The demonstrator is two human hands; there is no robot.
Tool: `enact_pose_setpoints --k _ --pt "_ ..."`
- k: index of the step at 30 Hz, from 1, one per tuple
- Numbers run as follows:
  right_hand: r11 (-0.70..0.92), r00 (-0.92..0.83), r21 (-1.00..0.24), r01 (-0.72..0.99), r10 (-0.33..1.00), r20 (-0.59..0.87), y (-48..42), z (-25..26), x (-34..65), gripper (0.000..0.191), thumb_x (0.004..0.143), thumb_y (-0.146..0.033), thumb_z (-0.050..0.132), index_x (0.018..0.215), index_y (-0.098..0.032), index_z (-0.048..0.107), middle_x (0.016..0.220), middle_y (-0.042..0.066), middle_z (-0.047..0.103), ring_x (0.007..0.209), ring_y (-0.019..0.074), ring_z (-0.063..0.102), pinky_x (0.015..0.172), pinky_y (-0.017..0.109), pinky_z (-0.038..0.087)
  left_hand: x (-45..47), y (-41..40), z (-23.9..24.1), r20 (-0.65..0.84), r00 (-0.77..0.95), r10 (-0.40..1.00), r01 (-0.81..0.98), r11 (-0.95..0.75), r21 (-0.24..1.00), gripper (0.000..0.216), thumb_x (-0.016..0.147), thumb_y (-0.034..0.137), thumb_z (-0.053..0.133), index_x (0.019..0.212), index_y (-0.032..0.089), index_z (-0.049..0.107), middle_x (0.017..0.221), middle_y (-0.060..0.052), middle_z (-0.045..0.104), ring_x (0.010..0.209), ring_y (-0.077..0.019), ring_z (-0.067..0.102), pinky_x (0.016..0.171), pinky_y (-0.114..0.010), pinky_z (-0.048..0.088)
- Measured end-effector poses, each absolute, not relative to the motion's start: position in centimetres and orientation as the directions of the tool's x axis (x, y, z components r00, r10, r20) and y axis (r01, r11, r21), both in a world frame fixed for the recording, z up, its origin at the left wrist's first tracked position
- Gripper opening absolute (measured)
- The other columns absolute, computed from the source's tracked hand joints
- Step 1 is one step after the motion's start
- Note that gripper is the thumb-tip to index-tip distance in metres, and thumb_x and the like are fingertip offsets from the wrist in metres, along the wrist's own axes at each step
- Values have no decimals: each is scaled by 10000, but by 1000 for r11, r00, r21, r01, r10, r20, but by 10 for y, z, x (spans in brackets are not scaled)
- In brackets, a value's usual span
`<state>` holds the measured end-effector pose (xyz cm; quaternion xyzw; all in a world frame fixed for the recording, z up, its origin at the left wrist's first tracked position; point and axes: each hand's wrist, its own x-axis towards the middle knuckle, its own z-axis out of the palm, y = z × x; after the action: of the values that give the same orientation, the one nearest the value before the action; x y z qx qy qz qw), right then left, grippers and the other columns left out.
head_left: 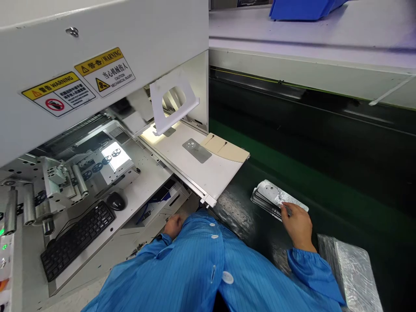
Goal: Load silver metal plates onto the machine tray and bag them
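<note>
My right hand (296,223) is at a stack of phone back panels (269,193) on the dark green surface, thumb and fingers pinched on the near edge of the top panel. That panel looks silvery, with round holes in one end. My left hand (173,225) hangs low beside my blue coat, its fingers curled in and nothing visible in them. Ahead, a grey phone back panel (196,150) lies flat on the white conveyor belt (211,175). Another panel (169,131) lies farther in, partly hidden under the white frame with a cutout (159,104).
A machine housing (156,34) with warning labels overhangs the left. Below it are a keyboard (78,238), a mouse (116,201) and rollers (79,180). A beige guide plate (227,147) borders the belt. A plastic-wrapped stack (355,271) lies at lower right; a blue bin (305,9) stands on the shelf.
</note>
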<state>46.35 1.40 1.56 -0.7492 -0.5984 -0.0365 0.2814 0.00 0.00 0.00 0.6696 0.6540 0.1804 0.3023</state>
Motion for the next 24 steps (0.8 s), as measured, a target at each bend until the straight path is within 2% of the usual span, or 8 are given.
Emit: enact_pose_setpoints --k 1,3,5,6,8,10,12,24 --pt "-120 276 -377 918 877 393 14 16 464 293 815 -351 457 826 -171 688 840 127 706 809 274 626 781 426 501 2 14 5 -68 90 994 777 -28 629 201 840 211 407 756 168 584 785 -115 624 788 -221 597 783 -405 509" --pt "-110 267 -377 920 879 394 14 18 462 291 821 -347 457 830 -170 688 844 129 707 817 275 628 792 429 500 10 55 26 203 135 970 794 -228 563 338 887 235 349 919 114 663 955 -160 659 956 -243 597 919 -406 484" --pt "-101 261 -383 918 880 396 15 21 459 286 825 -344 457 837 -174 686 857 127 708 838 275 631 813 432 496 23 106 51 422 213 881 812 -400 426 459 952 287 312 1097 42 671 1133 -173 643 1120 -230 553 1045 -367 425" --pt "-96 260 -387 917 880 397 15 23 456 283 828 -344 458 842 -177 686 864 124 708 847 274 632 820 431 495 30 132 62 386 298 873 808 -446 385 487 962 306 305 1182 36 645 1270 -159 594 1218 -222 504 1110 -349 373" --pt "-90 259 -394 915 880 399 14 27 452 282 835 -349 459 852 -182 686 874 119 709 859 272 636 826 425 494 42 174 79 132 426 895 840 -445 310 509 962 349 365 1342 69 555 1505 -103 393 1425 -240 289 1205 -368 230" --pt "-89 258 -394 915 880 398 11 30 449 290 847 -356 453 859 -184 686 879 117 711 860 269 640 825 419 495 50 199 87 -83 464 882 870 -436 232 561 969 422 388 1453 145 441 1585 -40 233 1484 -251 136 1230 -446 112" --pt "-93 258 -388 917 880 399 7 31 448 304 858 -364 444 860 -180 686 880 122 713 852 267 641 818 415 496 53 209 90 -178 469 865 880 -440 181 606 973 476 369 1508 192 345 1603 -8 160 1496 -245 74 1225 -493 40" --pt "-120 280 -408 905 891 358 14 19 446 299 850 -372 449 855 -187 683 868 116 712 830 265 636 793 415 504 51 211 87 -185 494 849 869 -486 92 679 947 580 336 1518 214 328 1602 -23 166 1488 -256 112 1218 -518 3"
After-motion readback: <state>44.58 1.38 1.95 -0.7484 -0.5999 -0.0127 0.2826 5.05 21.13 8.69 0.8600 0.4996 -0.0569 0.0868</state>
